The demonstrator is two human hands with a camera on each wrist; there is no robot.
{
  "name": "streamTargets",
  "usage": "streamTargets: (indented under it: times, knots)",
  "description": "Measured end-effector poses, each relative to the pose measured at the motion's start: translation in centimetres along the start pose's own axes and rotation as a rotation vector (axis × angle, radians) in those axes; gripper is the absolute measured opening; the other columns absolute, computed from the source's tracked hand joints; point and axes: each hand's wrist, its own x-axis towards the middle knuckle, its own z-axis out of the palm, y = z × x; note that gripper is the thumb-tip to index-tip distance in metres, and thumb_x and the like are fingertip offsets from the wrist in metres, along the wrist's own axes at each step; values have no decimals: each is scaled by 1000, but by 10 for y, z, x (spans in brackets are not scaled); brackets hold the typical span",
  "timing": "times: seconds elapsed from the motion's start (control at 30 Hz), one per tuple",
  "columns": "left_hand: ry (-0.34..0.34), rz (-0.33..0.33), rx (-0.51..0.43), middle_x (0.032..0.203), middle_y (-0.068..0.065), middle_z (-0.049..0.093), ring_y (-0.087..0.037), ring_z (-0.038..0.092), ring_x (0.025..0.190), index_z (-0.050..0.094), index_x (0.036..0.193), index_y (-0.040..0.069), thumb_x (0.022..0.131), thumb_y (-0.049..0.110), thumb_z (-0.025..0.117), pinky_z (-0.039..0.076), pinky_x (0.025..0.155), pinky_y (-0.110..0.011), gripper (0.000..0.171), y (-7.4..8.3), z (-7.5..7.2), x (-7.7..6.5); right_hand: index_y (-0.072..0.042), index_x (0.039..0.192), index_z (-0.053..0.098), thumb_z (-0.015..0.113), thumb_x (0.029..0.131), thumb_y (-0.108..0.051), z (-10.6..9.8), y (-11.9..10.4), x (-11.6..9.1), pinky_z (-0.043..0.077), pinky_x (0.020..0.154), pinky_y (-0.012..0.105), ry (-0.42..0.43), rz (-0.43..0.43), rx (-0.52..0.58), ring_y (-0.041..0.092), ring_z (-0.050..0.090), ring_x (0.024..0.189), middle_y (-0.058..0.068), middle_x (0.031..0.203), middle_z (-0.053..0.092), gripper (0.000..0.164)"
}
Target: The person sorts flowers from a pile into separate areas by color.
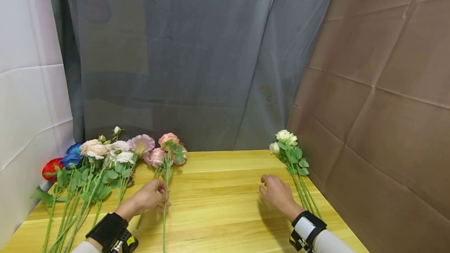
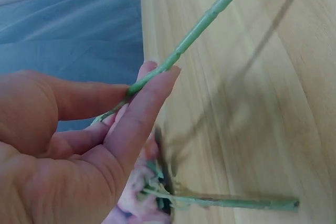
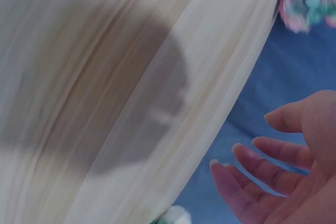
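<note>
My left hand (image 1: 149,196) pinches the green stem (image 2: 202,24) of an artificial pink flower (image 1: 169,139) between thumb and fingers. In the head view, its bloom is at the far end of the stem, near the table's back edge. Another pink flower (image 1: 157,157) lies just left of it, its short stem end (image 2: 262,203) showing on the wood in the left wrist view. My right hand (image 1: 279,194) hovers over the right part of the table, fingers loosely bent, holding nothing. Nearest to it is a bunch of white flowers (image 1: 286,138) with green stems.
Along the left side of the wooden table (image 1: 218,214) lie several artificial flowers: a red one (image 1: 52,169), blue ones (image 1: 72,161), cream ones (image 1: 95,149), white ones (image 1: 124,157) and a lilac one (image 1: 141,143). A grey curtain (image 1: 197,69) hangs behind; a brown cloth (image 1: 379,108) borders the right.
</note>
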Motion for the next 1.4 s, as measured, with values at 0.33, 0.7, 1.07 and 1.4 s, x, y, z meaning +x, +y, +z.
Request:
streamTargets:
  times: [0.33, 0.7, 1.07, 1.4]
  knots:
    - [22, 90, 0, 89, -11, 41, -34, 72, 87, 45, 103, -10, 94, -14, 54, 60, 66, -44, 13, 2, 12, 3, -4, 104, 71, 73, 92, -12, 8, -45, -5, 55, 65, 40, -52, -120, 144, 23, 67, 84, 8, 96, 70, 15]
    - [92, 224, 89, 86, -13, 49, -35, 74, 79, 50, 92, -7, 89, -16, 58, 61, 61, -46, 12, 21, 44, 17, -4, 124, 66, 69, 97, -17, 13, -111, -9, 57, 74, 27, -327, -291, 552, 19, 70, 89, 7, 105, 70, 30]
    - [173, 269, 108, 85, -12, 53, -31, 73, 74, 55, 96, -5, 88, -15, 66, 61, 58, -43, 17, 33, 77, 26, 8, 128, 58, 69, 96, -12, 27, -142, -21, 61, 63, 30, -522, -229, 880, 23, 74, 83, 8, 103, 69, 39]
    - [250, 421, 272, 74, -5, 52, -12, 55, 59, 55, 87, -2, 83, -15, 71, 51, 48, -23, 21, 39, 97, 35, 13, 124, 55, 64, 94, 1, 31, -150, -29, 63, 62, 41, -472, -105, 1004, 34, 73, 72, 19, 93, 71, 33]
